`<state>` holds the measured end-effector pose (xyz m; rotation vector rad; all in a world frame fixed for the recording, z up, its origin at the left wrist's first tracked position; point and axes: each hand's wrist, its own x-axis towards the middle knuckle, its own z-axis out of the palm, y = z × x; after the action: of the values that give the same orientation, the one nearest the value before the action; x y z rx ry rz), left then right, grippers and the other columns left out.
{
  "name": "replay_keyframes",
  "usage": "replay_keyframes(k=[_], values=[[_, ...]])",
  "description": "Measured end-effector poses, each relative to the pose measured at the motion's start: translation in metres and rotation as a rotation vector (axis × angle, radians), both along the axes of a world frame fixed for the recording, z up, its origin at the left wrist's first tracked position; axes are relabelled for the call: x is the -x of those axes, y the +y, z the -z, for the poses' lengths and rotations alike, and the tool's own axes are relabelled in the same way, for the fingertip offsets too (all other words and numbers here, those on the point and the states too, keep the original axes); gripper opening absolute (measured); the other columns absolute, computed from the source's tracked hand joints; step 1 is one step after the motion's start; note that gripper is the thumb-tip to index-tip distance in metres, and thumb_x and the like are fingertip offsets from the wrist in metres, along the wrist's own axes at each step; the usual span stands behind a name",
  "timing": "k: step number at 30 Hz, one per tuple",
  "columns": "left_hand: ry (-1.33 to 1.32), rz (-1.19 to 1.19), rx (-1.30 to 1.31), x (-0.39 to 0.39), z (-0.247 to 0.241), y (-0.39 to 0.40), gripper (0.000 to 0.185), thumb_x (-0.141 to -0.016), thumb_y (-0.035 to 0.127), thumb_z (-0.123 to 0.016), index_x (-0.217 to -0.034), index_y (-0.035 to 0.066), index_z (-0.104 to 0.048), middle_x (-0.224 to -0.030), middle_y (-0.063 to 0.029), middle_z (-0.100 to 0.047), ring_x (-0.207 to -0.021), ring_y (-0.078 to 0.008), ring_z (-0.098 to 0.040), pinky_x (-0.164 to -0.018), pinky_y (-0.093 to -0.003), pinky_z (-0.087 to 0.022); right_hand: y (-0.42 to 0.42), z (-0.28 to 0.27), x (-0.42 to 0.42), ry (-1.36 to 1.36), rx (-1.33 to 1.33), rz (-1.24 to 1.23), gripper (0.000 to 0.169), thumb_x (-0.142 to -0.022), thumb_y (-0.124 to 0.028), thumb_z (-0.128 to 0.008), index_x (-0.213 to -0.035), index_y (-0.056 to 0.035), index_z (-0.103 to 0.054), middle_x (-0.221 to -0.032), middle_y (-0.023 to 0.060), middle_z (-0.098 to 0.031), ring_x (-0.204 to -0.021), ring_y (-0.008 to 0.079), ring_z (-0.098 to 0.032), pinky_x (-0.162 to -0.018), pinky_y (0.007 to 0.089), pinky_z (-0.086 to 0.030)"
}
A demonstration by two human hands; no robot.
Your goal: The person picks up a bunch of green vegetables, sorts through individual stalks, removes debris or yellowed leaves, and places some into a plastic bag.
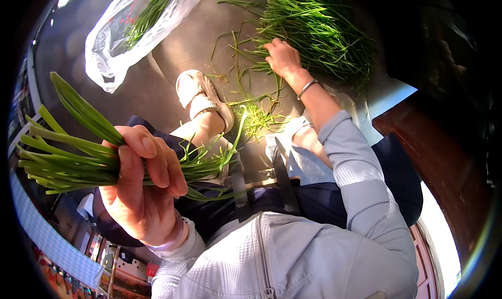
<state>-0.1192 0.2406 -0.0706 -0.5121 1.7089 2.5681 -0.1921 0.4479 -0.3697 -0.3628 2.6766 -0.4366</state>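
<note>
My left hand (pixel 145 181), raised at the left, is closed around a bundle of flat green leaves (pixel 74 157), which look like garlic chives; their ends stick out on both sides of the fist. My right hand (pixel 283 57) reaches down to the near left edge of a large heap of the same greens (pixel 313 28) on the floor. Its fingers are bent at the stems; whether they grip any cannot be told. Loose trimmings and yellowed blades (pixel 259 118) lie between my feet.
A translucent plastic bag (pixel 117 51) with more greens lies on the floor at the upper left. My sandalled feet (pixel 206 103) stand either side of the trimmings. A dark reddish-brown piece of furniture (pixel 423 142) is at the right, and stocked shelves (pixel 129 275) are at the lower left.
</note>
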Motion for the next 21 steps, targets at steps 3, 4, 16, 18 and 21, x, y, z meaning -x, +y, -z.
replay_keyframes(k=[3, 4, 16, 18, 21], values=[[0.030, -0.022, -0.025, 0.000, 0.004, -0.002, 0.020, -0.090, 0.011, -0.036, -0.082, -0.006, -0.044, -0.073, -0.0097, -0.044, -0.044, -0.0106, -0.039, -0.034, -0.0199, -0.038, -0.010, 0.014, -0.005, 0.116, 0.006, 0.092, 0.024, -0.072, -0.021, -0.062, -0.095, -0.0127, -0.056, -0.093, 0.0049, -0.052, -0.092, 0.0235, -0.052, -0.073, 0.0360, -0.045], [0.035, -0.024, -0.031, -0.001, 0.005, -0.003, 0.020, -0.090, 0.010, -0.036, -0.082, -0.006, -0.044, -0.072, -0.0099, -0.044, -0.044, -0.0106, -0.039, -0.034, -0.0201, -0.039, -0.011, 0.012, -0.005, 0.098, 0.145, 0.074, 0.022, -0.072, -0.021, -0.062, -0.091, -0.0117, -0.057, -0.090, 0.0044, -0.053, -0.086, 0.0234, -0.054, -0.071, 0.0363, -0.046], [-0.039, -0.022, -0.104, -0.004, 0.008, -0.001, 0.016, -0.089, 0.007, -0.036, -0.089, -0.005, -0.047, -0.075, -0.0095, -0.045, -0.048, -0.0101, -0.038, -0.037, -0.0205, -0.037, -0.011, -0.011, 0.000, -0.666, 0.890, 0.586, 0.020, -0.075, -0.022, -0.062, -0.081, -0.0031, -0.060, -0.068, -0.0029, -0.053, -0.061, 0.0059, -0.047, -0.054, 0.0207, -0.039], [-0.107, -0.131, -0.089, -0.006, 0.010, 0.002, 0.014, -0.089, 0.008, -0.040, -0.090, -0.002, -0.049, -0.070, -0.0072, -0.045, -0.049, -0.0097, -0.038, -0.039, -0.0217, -0.036, -0.003, -0.036, 0.001, -0.799, 1.190, 0.639, 0.012, -0.079, -0.016, -0.056, -0.082, -0.0046, -0.059, -0.070, -0.0011, -0.055, -0.057, 0.0033, -0.044, -0.047, 0.0164, -0.034], [-0.078, 0.050, -0.211, -0.003, 0.016, -0.002, 0.012, -0.088, 0.008, -0.043, -0.089, 0.000, -0.051, -0.069, -0.0043, -0.047, -0.053, -0.0084, -0.040, -0.040, -0.0201, -0.033, 0.010, -0.079, 0.003, -0.830, 1.494, 0.607, 0.010, -0.082, -0.013, -0.053, -0.081, -0.0049, -0.059, -0.074, 0.0019, -0.059, -0.056, 0.0024, -0.045, -0.045, 0.0142, -0.034]])
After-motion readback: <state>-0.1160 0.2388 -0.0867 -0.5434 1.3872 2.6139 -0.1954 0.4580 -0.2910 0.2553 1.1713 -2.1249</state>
